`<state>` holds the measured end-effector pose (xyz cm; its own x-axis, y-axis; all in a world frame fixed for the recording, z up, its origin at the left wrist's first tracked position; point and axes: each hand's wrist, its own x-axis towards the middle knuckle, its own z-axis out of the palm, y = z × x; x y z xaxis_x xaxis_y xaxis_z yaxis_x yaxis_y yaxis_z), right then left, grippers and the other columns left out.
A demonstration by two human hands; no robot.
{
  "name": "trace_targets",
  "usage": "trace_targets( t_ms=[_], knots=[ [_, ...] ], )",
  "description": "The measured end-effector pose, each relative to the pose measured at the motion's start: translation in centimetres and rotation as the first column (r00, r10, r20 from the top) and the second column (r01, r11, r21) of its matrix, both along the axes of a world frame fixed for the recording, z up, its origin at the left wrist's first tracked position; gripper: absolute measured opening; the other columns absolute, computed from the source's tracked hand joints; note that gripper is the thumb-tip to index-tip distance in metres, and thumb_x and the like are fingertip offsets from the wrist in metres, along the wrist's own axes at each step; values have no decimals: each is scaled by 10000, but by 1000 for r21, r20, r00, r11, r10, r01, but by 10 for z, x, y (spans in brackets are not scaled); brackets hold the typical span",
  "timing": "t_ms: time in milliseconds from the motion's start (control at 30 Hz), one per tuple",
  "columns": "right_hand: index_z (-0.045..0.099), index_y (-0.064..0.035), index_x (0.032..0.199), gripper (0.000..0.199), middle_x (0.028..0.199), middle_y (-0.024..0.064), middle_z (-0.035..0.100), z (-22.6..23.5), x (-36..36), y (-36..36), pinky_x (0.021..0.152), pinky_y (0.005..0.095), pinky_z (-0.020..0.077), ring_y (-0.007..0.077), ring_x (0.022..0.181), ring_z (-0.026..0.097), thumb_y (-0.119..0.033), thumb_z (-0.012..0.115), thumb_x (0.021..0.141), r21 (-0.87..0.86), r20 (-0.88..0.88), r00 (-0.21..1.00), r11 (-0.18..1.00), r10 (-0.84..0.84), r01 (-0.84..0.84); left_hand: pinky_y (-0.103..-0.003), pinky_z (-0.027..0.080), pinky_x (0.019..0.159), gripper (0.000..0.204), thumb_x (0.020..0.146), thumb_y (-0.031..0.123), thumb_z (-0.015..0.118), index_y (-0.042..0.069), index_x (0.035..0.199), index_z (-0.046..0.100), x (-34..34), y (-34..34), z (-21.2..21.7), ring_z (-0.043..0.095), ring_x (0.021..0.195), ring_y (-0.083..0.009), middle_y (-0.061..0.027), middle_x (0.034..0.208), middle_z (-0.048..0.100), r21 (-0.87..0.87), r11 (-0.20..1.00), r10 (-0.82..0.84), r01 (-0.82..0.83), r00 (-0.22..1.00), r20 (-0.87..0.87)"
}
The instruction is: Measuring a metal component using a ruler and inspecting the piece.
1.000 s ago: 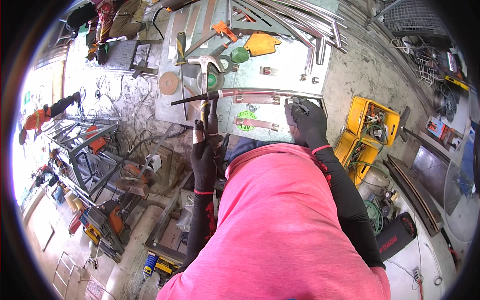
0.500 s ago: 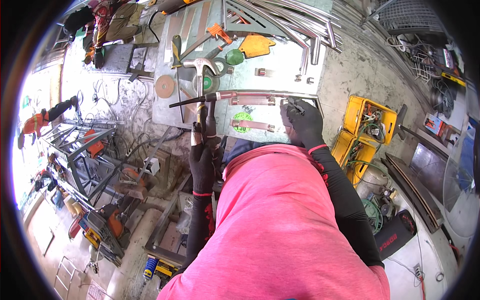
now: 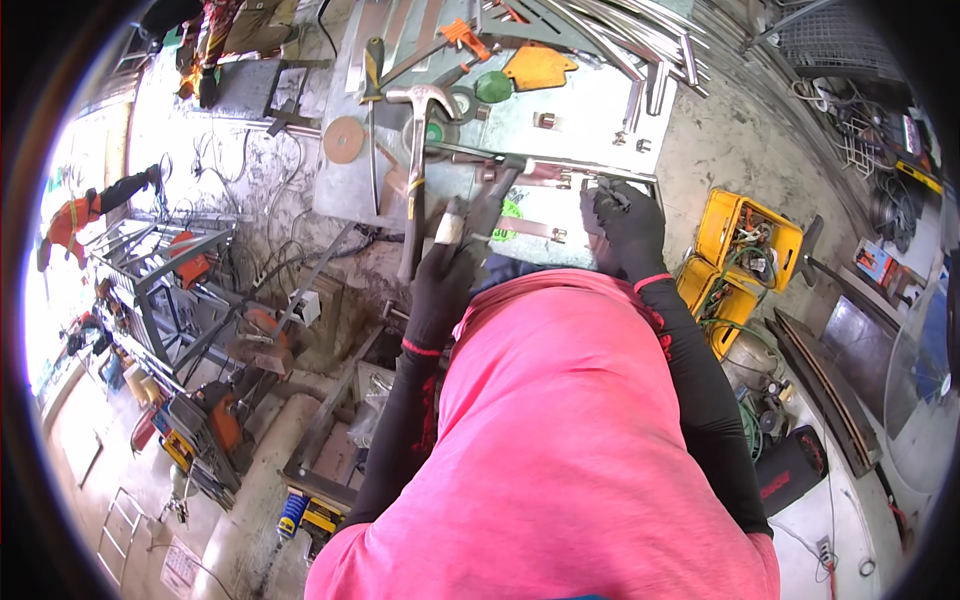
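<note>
My left hand (image 3: 442, 290), in a black glove with a pale wrap on one finger, is closed around the handle of a dark welding torch (image 3: 488, 205). The torch leans up and right over the metal table (image 3: 345, 185). A shiny metal bar (image 3: 595, 168) lies across the table just beyond my hands. My right hand (image 3: 628, 228), also gloved, is closed by the bar's right part; what its fingers hold is hidden. Between the hands lies a short shiny strip (image 3: 532, 229) beside a green round sticker (image 3: 510, 215). Left of the torch rests a claw hammer (image 3: 417, 150), its handle reaching past the table edge.
Farther back lie an orange clamp (image 3: 465, 38), a yellow angular plate (image 3: 538, 67), a brown disc (image 3: 344, 139) and many metal tubes (image 3: 610, 40). An open yellow toolbox (image 3: 738, 240) stands right. Metal frames (image 3: 150, 300) and cables are on the left, with another person (image 3: 75, 230) beyond.
My left hand has moved right, and the torch has turned so its head sits farther right, near the bar. My right hand stays by the bar. The whole view has shifted slightly.
</note>
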<state>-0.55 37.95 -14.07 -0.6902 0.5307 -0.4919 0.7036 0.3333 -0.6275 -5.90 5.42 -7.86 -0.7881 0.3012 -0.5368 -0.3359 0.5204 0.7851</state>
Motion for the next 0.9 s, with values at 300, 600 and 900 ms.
trace_targets(
  t_ms=[300,600,900],
  knots=[
    [814,-118,1224,389,1071,149,814,-22,3,5,863,386,593,292,967,781,-330,809,899,-42,-45,998,999,-36,34,-449,520,695,307,1039,246,629,-53,1075,689,-15,42,18,708,765,-295,-191,837,711,30,1000,-1,2,998,-60],
    [774,-24,978,206,781,32,713,13,-9,-6,628,303,501,115,663,648,-230,776,982,-149,-74,995,987,-65,53,-520,547,754,364,1046,336,629,-16,1085,714,-28,49,23,727,842,-421,-221,873,732,-95,985,-160,146,973,-164],
    [786,-39,986,192,769,8,694,13,-9,-3,574,286,475,96,626,629,-226,746,994,-175,-126,991,985,-35,12,-517,558,760,354,1057,315,613,21,1239,691,-23,49,22,740,855,-403,-203,910,745,-165,966,-246,199,905,-347]
  ],
)
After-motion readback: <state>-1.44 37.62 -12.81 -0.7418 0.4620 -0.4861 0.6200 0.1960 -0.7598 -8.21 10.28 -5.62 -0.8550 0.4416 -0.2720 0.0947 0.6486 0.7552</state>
